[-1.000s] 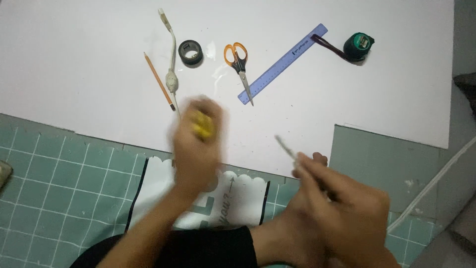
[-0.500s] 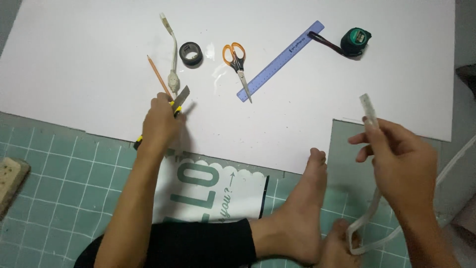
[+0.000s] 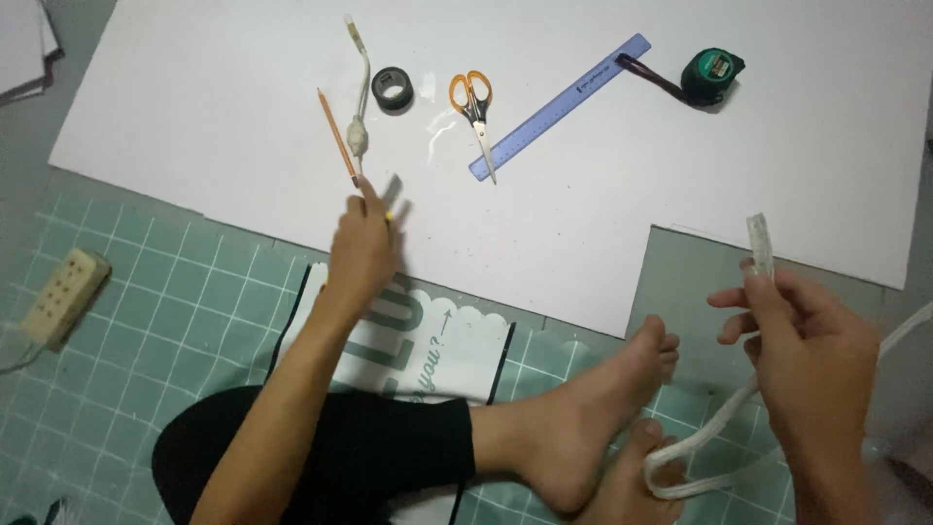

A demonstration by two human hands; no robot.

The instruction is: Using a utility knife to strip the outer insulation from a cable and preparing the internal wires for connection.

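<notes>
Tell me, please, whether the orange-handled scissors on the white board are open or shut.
Shut: the scissors lie flat on the white board, their blades together in one narrow point.

The large flat sheet (image 3: 680,126) was white, the gridded cutting mat (image 3: 165,321) teal with pale lines, the scissors' handles (image 3: 470,89) orange, the flat plastic ruler (image 3: 559,107) blue.

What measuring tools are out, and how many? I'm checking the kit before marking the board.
2: a blue ruler lying diagonally on the white board, beside the orange scissors, and a green tape measure just past the ruler's far end.
</notes>
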